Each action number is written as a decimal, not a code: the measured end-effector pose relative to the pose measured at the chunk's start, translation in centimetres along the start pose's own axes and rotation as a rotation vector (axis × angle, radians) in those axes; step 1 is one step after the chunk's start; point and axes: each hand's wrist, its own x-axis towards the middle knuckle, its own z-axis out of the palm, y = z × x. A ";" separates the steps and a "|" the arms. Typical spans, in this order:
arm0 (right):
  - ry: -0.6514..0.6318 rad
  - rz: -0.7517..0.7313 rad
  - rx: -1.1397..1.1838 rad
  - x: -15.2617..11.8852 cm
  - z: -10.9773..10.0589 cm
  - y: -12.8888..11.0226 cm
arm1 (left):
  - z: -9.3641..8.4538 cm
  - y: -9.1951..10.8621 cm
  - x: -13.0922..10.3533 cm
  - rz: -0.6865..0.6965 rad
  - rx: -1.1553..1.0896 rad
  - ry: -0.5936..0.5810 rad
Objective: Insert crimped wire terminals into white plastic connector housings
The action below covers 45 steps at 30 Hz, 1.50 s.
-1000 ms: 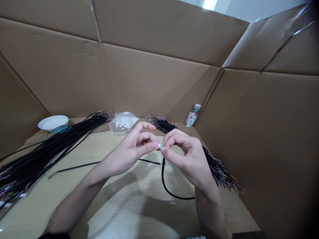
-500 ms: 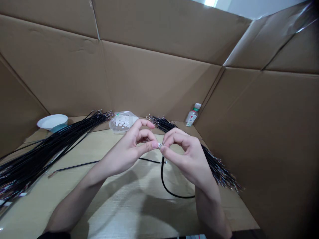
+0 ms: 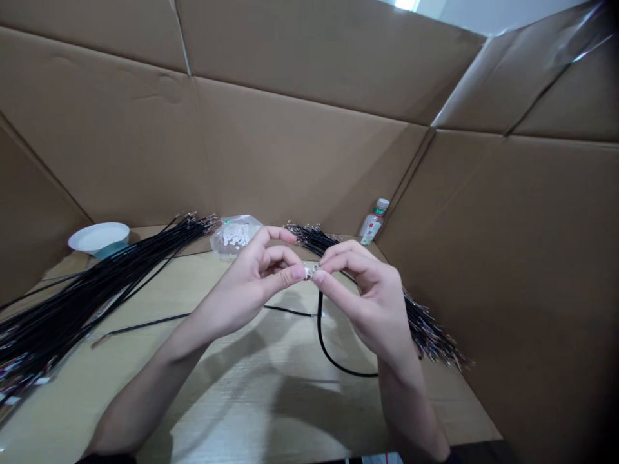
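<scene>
Between thumb and fingertips, my left hand (image 3: 256, 274) pinches a small white connector (image 3: 307, 273). My right hand (image 3: 370, 293) is closed on the wire end of a black cable (image 3: 323, 341), right beside the connector. The cable hangs from the right fingertips and curves under that wrist. Whether the wires sit inside the connector is too small to tell. Behind my left hand lies a clear bag of small white pieces (image 3: 236, 237). Another black cable (image 3: 149, 323) lies on the table, passing behind my left forearm.
A thick bundle of black cables (image 3: 91, 290) covers the left side. A second bundle (image 3: 428, 332) runs behind my right hand. At the back stand a white bowl (image 3: 99, 238) on the left and a bottle (image 3: 374, 222) on the right. Cardboard walls (image 3: 309, 154) surround the table.
Both hands have risen slightly with the connector and the cable end. The fingertips of my right hand have spread a little, and the hanging cable has shifted slightly right.
</scene>
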 end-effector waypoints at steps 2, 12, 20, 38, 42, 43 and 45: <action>0.031 -0.020 0.001 0.0 0.1 0.0 | 0.2 0.1 0.1 0.012 -0.043 0.023; 0.002 -0.042 -0.038 -0.3 -0.3 -0.6 | 0.5 0.0 0.2 -0.031 -0.157 -0.033; -0.041 -0.027 -0.026 -0.3 -0.5 -0.7 | 0.3 -0.6 0.2 -0.071 -0.209 -0.093; -0.033 0.006 0.001 -0.2 -0.7 -0.6 | 0.2 -0.6 0.2 -0.074 -0.204 -0.082; -0.060 0.001 -0.005 -0.2 -0.7 -0.6 | 0.4 -0.4 0.3 -0.075 -0.194 -0.083; -0.065 -0.002 -0.009 -0.1 -0.7 -0.6 | 0.4 -0.3 0.3 -0.074 -0.188 -0.080; -0.077 -0.006 -0.023 -0.1 -0.7 -0.7 | 0.6 -0.2 0.3 -0.069 -0.165 -0.067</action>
